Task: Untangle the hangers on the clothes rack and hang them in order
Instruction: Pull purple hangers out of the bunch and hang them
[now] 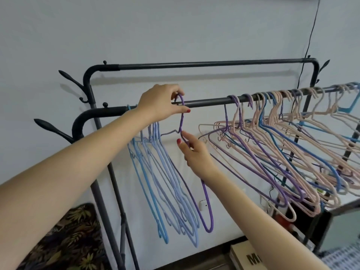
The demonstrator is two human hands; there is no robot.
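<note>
A purple hanger (206, 195) is at the near rail (206, 101) of the black clothes rack, its hook over the bar. My left hand (159, 103) pinches the top of that hook. My right hand (194, 152) grips the hanger's neck just below. To the left of it hang several blue and lilac hangers (155, 172) in a neat group. On the right, a tangled mass of pink, purple and blue hangers (272, 145) crowds the rail.
A second, higher rail (194, 64) runs behind. Black leaf-shaped pegs (52, 129) stick out at the rack's left post. A cardboard box (247, 256) lies on the floor, a patterned cloth (64, 240) at lower left, a black cable (309, 41) on the wall.
</note>
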